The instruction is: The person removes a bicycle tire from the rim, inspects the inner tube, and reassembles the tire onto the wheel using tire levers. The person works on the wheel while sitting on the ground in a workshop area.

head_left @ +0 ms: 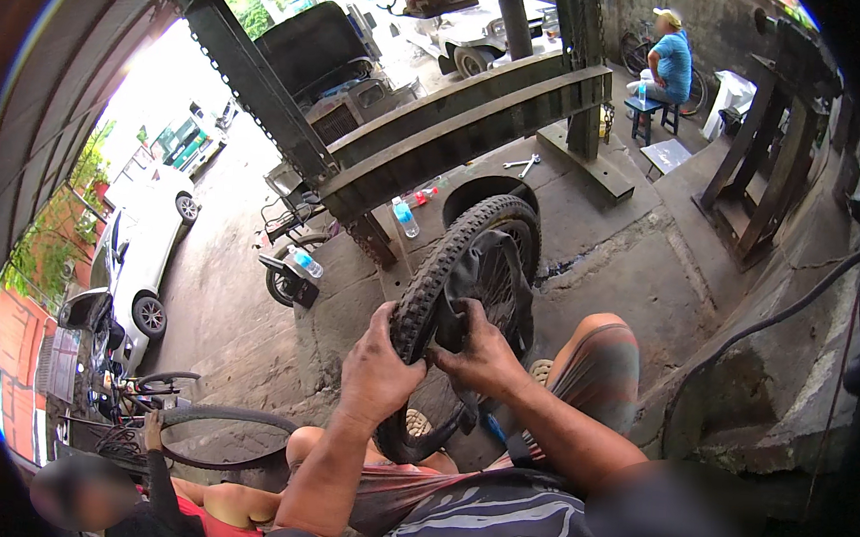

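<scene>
A bicycle wheel with a knobby black tire (442, 259) stands tilted between my knees, its spokes (495, 289) showing on the right side. My left hand (378, 371) is closed around the near left part of the tire, thumb toward the rim. A limp black inner tube (521, 273) hangs out along the wheel's right side. My right hand (484, 354) is closed on a fold of that tube beside the rim, close to my left thumb. Some of the fingertips are hidden behind the rubber.
A heavy steel press frame (457, 129) stands ahead. A wrench (521, 163), a water bottle (404, 218) and a red-capped bottle (421, 197) lie beyond the wheel. At lower left a person holds another tire (228, 414). Another person (666, 62) sits on a blue stool. A hose (738, 338) runs at right.
</scene>
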The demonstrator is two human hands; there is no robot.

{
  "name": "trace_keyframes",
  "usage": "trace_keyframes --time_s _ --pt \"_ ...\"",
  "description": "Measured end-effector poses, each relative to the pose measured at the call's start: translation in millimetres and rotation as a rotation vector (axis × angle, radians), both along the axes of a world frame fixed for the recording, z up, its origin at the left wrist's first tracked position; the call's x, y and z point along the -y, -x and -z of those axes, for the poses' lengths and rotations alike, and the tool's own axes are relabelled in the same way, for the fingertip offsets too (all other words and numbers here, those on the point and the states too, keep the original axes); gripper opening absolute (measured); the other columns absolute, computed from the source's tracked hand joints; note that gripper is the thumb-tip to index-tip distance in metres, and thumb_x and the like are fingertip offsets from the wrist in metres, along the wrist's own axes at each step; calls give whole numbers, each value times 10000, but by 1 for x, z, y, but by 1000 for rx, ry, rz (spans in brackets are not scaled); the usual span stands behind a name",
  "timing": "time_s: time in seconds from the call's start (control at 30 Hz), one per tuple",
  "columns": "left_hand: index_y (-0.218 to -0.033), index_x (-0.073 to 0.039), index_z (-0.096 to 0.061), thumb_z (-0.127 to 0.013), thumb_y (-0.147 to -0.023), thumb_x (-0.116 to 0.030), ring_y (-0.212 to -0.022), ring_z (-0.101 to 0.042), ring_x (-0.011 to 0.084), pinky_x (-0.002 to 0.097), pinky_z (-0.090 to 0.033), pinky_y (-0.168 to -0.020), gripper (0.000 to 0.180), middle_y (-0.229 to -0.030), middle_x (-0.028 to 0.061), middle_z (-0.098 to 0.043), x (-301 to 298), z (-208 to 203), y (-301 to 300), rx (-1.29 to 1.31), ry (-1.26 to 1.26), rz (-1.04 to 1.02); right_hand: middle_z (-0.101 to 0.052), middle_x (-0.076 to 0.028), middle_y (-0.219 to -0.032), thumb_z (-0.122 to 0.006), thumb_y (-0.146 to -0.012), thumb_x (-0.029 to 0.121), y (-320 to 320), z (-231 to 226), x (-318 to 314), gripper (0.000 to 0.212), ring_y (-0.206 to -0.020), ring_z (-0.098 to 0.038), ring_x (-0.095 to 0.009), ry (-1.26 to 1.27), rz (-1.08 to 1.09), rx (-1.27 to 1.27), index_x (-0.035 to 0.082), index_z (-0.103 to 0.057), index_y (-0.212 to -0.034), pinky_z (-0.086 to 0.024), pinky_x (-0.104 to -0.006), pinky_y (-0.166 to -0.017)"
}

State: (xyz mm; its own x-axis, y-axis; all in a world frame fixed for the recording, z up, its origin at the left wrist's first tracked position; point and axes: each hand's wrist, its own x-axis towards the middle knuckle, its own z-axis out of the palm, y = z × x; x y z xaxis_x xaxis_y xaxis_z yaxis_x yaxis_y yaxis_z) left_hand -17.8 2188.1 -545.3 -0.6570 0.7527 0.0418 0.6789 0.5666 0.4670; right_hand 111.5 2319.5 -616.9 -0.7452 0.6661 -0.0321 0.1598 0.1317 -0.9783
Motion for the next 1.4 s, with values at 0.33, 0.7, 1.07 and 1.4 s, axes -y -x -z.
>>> trace_keyframes --time_s 0.33,0.7,1.07,1.4 --pt "-1598 -113 -544 -989 -776 -139 -1309 -735 439 508 -562 -1145 935 -1391 239 -770 16 7 58 70 -62 -2 -763 -246 -1280 -935 -890 301 -9 -53 -87 573 -1230 -747 -423 -555 123 30 -3 -708 -1319 -594 -495 -1056" --pt "-1486 -43 -634 -978 -768 -164 -1221 -776 431 488 -600 -1062 805 -1295 246 -802 24 3 55 77 -6 0 -415 -287 -1753 -922 -846 221 40 -32 -57 943 -1663 -343 -529 -1102 -125 -70 153 -505 -1688 -284 -619 -1383" --pt "-1667 -69 -440 -938 -794 -217 -1322 -704 486 531 -538 -1167 1016 -1370 310 -743 22 -8 56 7 132 141 -843 -184 -1199 -1013 -762 374 106 -89 -183 617 -1169 -785 -365 -851 -860 507 61 -834 -1262 -585 -473 -1047" --pt "-1615 -85 -528 -907 -801 -157 -1318 -714 474 521 -557 -1144 901 -1359 287 -764 -30 -22 30 -4 90 144 -848 -186 -1159 -1018 -748 298 114 -96 -153 543 -1130 -790 -376 -932 -1083 537 65 -853 -1210 -592 -479 -994"
